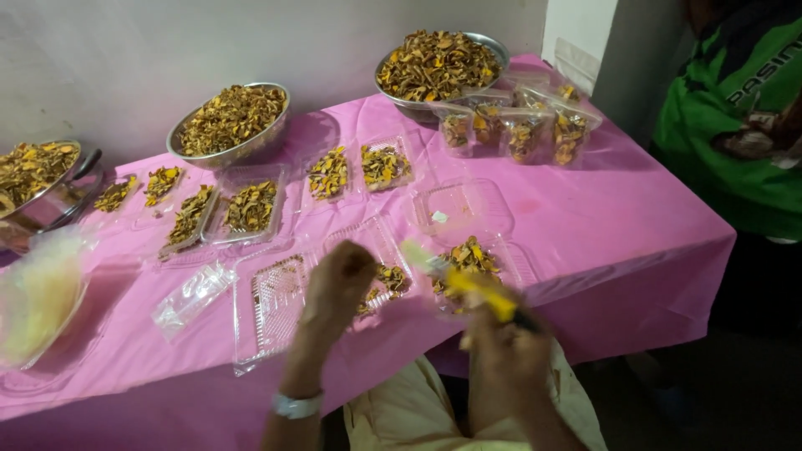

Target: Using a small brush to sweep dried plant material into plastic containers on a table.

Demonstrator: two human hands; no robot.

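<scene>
While the left hand [338, 284] hangs over the front edge of the counter [585, 217], its fingers are curled together into a loose fist, and I cannot tell if something is inside it. It is just above an open clear plastic box [271, 309] with only a few crumbs, and beside a second clear box [386, 280] that has some dried yellow-brown slices. On this wrist is a pale watch [296, 406]. The right hand [505, 351] is lower and nearer to the camera, closed around a yellow tool [480, 292] which looks like a knife with a yellow handle; the picture is blurred here, so the exact kind is not sure. The tip of the tool points toward a small heap of dried slices [468, 257] in another clear box at the counter edge. The counter is covered with a pink cloth. Farther back are three metal bowls full of the same dried slices: one at the left edge [33, 175], one in the middle [230, 121] and one at the far right [439, 67]. Between them lie more clear boxes, some filled [251, 206] and one almost bare [464, 209]. Near the far bowl stands a row of closed filled boxes [518, 125]. At the right side a person in a green shirt [735, 125] stands beside the counter
</scene>
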